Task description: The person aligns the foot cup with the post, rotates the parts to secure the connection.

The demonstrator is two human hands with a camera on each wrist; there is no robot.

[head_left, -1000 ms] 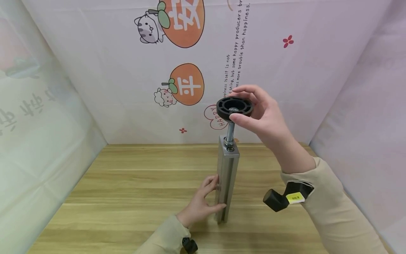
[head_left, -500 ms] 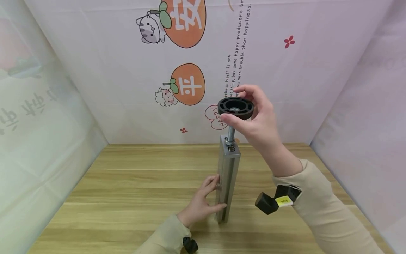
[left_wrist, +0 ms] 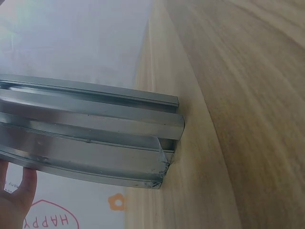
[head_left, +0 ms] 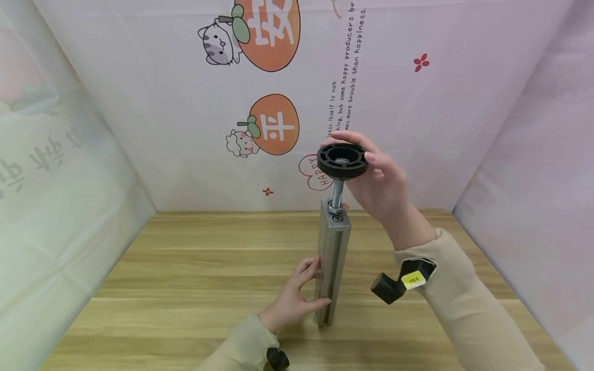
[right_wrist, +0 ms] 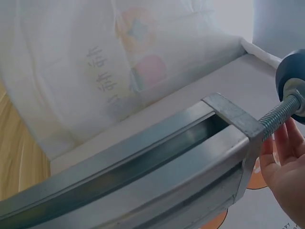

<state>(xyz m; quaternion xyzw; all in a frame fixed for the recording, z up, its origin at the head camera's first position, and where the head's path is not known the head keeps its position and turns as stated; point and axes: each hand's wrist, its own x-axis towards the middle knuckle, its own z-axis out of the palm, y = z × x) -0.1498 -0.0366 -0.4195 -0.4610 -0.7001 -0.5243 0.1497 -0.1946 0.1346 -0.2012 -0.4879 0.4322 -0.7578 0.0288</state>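
An aluminium profile stands upright on the wooden tabletop, its slotted sides close up in the left wrist view. A threaded rod with a nut at its base rises from the top end plate. On the rod sits a black round leveling foot, flat side up. Low on the profile, my left hand grips it between thumb and fingers. My right hand holds the foot's right rim, thumb at the near side and fingers behind. In the right wrist view, fingers show beside the threaded rod.
The wood-grain tabletop meets a printed cloth wall behind the profile. More cloth hangs at the left and right. Each wrist carries a small black camera.
My right thumb has moved from the front of the foot round to its right rim, and the wrist has shifted left. The profile and my left hand stay in place.
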